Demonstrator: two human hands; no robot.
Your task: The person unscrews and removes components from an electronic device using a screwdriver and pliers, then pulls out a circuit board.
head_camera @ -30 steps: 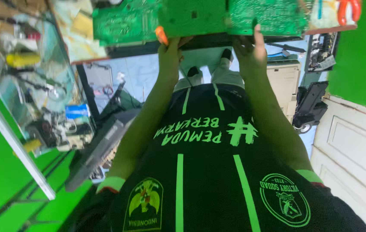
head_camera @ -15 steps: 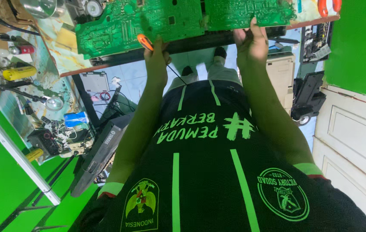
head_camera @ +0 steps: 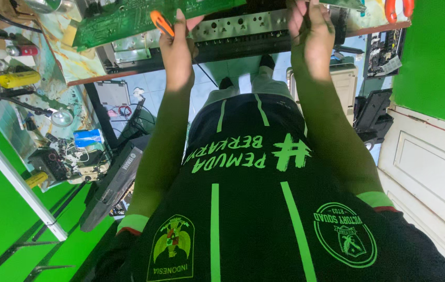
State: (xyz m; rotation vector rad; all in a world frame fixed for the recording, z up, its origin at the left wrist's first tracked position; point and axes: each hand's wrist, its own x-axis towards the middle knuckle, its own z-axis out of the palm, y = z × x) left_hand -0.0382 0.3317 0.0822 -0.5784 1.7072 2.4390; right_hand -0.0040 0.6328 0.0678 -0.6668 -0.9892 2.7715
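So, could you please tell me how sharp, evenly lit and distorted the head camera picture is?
Head view: sharp in the middle, even daylight, no harsh glare. Wide-angle distortion bends the edges and stretches the black shirt. The left hand and right hand on the metal chassis sit near the top edge, the green circuit board partly cropped.

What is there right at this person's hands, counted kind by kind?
Hands: 2, the left hand and the right hand
Orange-handled tool: 1, in the left hand
Green circuit board: 1
Metal chassis: 1, gripped by the right hand
Total: 5
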